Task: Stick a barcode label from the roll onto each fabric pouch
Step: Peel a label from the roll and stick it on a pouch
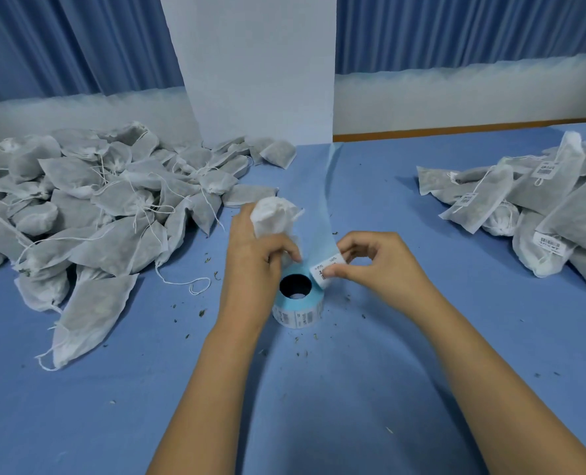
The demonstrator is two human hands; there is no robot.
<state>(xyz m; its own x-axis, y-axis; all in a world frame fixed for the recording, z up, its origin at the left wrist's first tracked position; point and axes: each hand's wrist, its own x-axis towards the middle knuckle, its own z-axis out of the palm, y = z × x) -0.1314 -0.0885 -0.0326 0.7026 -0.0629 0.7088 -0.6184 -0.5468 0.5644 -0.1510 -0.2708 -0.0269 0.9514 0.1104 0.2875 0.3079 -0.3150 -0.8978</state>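
The roll stands on end on the blue tabletop, core hole facing up. The left hand hangs over the roll's left edge, its grip clamped on a white pouch held just behind the roll. The right hand is just right of the roll, its grip pinched on a label at the roll's upper right rim. A blue backing strip runs from there away behind the roll. Far left of the roll lies a heap of plain pouches with loose drawstrings. Far right of it lies a stack of pouches bearing barcode labels. Dark crumbs dot the tabletop around the roll.
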